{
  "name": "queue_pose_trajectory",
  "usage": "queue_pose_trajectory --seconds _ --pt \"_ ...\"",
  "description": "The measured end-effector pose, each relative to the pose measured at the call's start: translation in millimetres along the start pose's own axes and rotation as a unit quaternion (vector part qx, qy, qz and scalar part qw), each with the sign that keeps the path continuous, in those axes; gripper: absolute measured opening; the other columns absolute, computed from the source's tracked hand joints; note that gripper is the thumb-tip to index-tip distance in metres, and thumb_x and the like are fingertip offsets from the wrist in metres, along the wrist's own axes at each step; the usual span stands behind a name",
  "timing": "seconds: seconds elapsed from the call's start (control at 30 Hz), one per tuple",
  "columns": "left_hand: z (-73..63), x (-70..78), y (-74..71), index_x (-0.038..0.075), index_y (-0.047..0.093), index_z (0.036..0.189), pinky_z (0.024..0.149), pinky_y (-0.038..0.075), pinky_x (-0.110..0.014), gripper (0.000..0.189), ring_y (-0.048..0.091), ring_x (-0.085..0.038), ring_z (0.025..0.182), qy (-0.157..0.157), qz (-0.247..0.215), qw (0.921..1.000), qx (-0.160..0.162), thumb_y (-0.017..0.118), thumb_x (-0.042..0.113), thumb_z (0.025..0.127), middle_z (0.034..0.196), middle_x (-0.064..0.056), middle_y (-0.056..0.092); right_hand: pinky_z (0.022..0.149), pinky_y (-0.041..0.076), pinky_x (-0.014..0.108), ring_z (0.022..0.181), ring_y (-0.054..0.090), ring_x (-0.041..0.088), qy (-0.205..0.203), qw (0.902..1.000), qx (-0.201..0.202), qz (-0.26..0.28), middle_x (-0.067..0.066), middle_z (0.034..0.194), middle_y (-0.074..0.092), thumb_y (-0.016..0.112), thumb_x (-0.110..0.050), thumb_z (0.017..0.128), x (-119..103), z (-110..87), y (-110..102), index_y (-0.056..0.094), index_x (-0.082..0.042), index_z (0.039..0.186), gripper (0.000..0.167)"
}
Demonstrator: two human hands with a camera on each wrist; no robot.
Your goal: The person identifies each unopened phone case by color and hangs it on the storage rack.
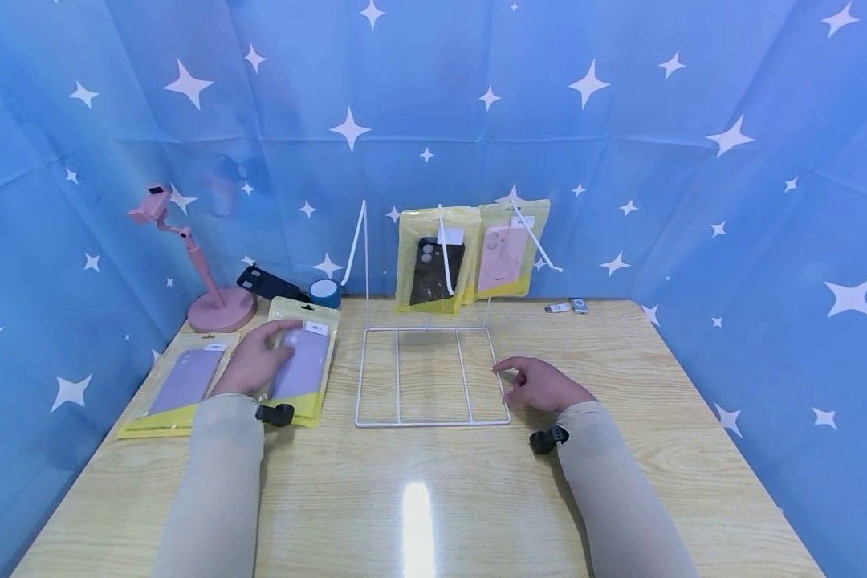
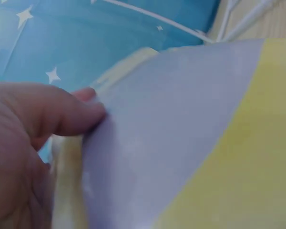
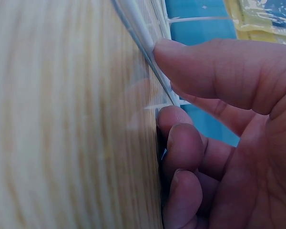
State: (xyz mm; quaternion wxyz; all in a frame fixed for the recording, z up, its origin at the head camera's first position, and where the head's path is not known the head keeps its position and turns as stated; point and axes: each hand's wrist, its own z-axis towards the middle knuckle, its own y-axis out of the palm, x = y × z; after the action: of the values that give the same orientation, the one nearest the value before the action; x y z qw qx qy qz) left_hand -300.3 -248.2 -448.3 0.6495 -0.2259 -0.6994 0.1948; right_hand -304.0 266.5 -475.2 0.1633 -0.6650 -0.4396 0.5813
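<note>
Head view is showing a left hand (image 1: 254,361) pinching the left edge of a bagged purple case (image 1: 307,369), its thumb lying over the front and at least one fingertip showing behind, the gap between them narrowed to the bag's thickness. This bag is tilting near the left of the wire rack (image 1: 433,424), and a strip of bare wood is separating its right edge from the base. Its top is nearly reaching a blue-and-white round item (image 1: 324,294). On its left, a second bagged purple case (image 1: 181,381) is lying close to the table's (image 1: 332,482) left edge, a pink stand (image 1: 220,311) rising behind it.

The right hand (image 1: 545,385) is holding the base's right rail (image 1: 491,349) between thumb and index finger, the other fingers curling beneath in the right wrist view. Wood grain is stretching openly toward the viewer and off to the right.

Above, the left hook (image 1: 354,245) is jutting forward with free room around it. A bagged black case (image 1: 422,281) is hanging at the middle hook (image 1: 445,249), its right edge meeting a bagged pink case (image 1: 502,265) at the right hook (image 1: 535,240).
</note>
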Motion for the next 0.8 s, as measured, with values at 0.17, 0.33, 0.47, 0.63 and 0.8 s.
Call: queue_pose_trajectory --seconds 0.17,0.33,0.47,0.63,0.8 --pt "-3.9 9.1 1.7 0.029 0.054 0.155 0.122 0.032 -0.060 0.049 0.039 -0.038 0.150 0.035 -0.036 0.9984 0.023 0.057 0.019 0.107 0.168 -0.006 0.041 0.076 0.045 0.036 0.089 0.054 0.024 0.001 1.0000 0.002 -0.003 0.006 0.101 0.061 0.083 -0.021 0.091 0 0.3 0 0.065 -0.023 0.143 0.055" --pt "-11.8 23.0 4.1 0.028 0.059 0.151 0.079 0.041 -0.034 0.044 0.046 -0.025 0.087 0.096 -0.068 0.9922 0.042 0.059 0.020 0.108 0.149 -0.002 0.056 0.077 0.045 0.037 0.091 0.054 0.024 0.004 1.0000 0.003 -0.003 0.006 0.103 0.061 0.082 -0.021 0.091 0 0.3 0 0.065 -0.024 0.143 0.055" --pt "-19.2 37.7 5.2 0.024 0.065 0.146 0.068 0.040 -0.028 0.041 0.043 -0.021 0.074 0.150 -0.084 0.9840 0.046 0.061 0.015 0.107 0.118 0.001 0.064 0.077 0.045 0.037 0.091 0.053 0.024 0.003 1.0000 0.004 -0.003 0.006 0.102 0.060 0.082 -0.020 0.092 -1 0.1 1 0.065 -0.023 0.143 0.054" --pt "-31.6 58.3 5.7 0.018 0.068 0.141 0.054 0.036 -0.031 0.040 0.038 -0.022 0.061 0.208 -0.115 0.9709 0.029 0.061 0.006 0.104 0.082 -0.001 0.049 0.076 0.044 0.037 0.090 0.053 0.024 0.002 1.0000 0.006 -0.006 0.006 0.101 0.060 0.082 -0.021 0.092 -1 0.0 1 0.065 -0.023 0.144 0.054" --pt "-46.8 75.6 5.6 0.012 0.071 0.135 0.046 0.031 -0.033 0.038 0.034 -0.021 0.053 0.253 -0.158 0.9544 0.013 0.061 -0.003 0.102 0.076 0.000 0.047 0.076 0.044 0.038 0.090 0.053 0.024 0.000 1.0000 0.006 -0.004 0.006 0.101 0.060 0.082 -0.021 0.092 -1 -0.3 2 0.065 -0.023 0.143 0.054"
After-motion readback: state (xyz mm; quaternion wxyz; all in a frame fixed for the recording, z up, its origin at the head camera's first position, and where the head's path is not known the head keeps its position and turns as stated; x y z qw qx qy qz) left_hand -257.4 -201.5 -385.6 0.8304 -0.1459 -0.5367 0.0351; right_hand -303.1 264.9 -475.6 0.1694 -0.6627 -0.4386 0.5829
